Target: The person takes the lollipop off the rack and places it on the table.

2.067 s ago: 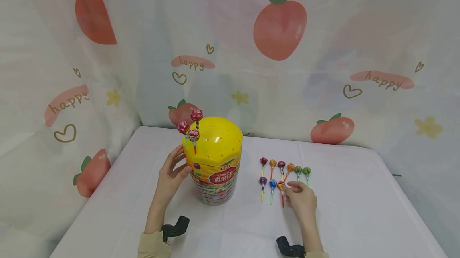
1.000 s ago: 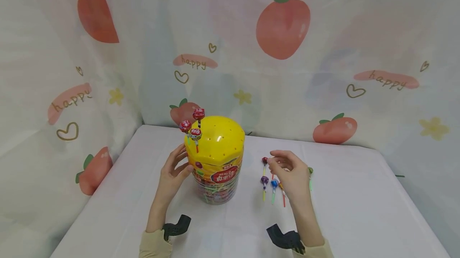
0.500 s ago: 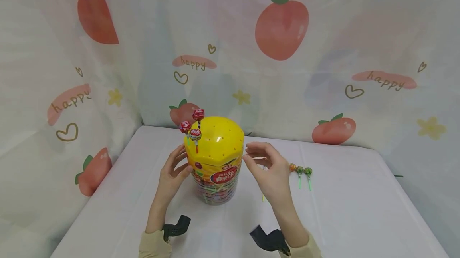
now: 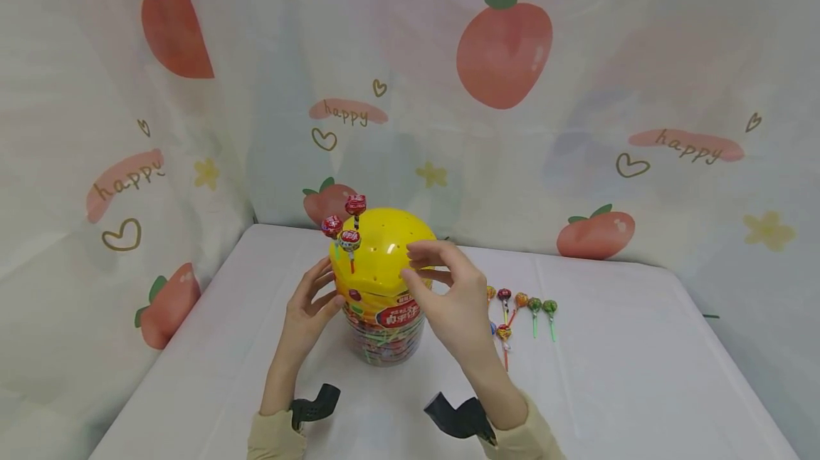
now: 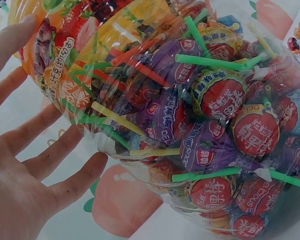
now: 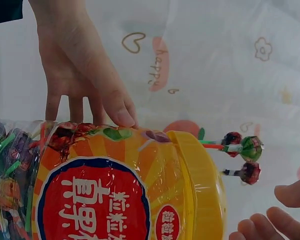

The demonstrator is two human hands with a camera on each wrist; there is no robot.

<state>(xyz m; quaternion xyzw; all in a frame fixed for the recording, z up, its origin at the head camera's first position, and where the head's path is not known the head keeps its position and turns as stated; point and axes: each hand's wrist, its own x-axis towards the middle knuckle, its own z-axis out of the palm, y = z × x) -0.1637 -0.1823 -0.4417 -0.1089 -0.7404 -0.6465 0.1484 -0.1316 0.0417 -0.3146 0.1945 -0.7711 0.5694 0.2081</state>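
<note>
In the head view a clear jar (image 4: 387, 343) full of lollipops stands on the table, topped by a yellow lid (image 4: 400, 228) with small holes. Three lollipops stick up from the lid's left side, among them a red-wrapped lollipop (image 4: 350, 239). My left hand (image 4: 309, 314) rests against the jar's left side, fingers spread along its wall in the left wrist view. My right hand (image 4: 451, 296) hovers by the lid's right side, its thumb and fingers parted and nothing visible between them. In the right wrist view only its fingertips (image 6: 292, 196) show, at the lower right corner.
Right of the jar, loose lollipops lie in two rows, including a green lollipop (image 4: 550, 307) and a yellow-red lollipop (image 4: 504, 332); my right hand hides some. A printed cloth backdrop (image 4: 410, 54) hangs behind and beside the white table (image 4: 640, 346).
My right hand has left the yellow-red lollipop on the table and moved left across the rows to the lid, passing in front of the jar's right edge. My left hand stays against the jar.
</note>
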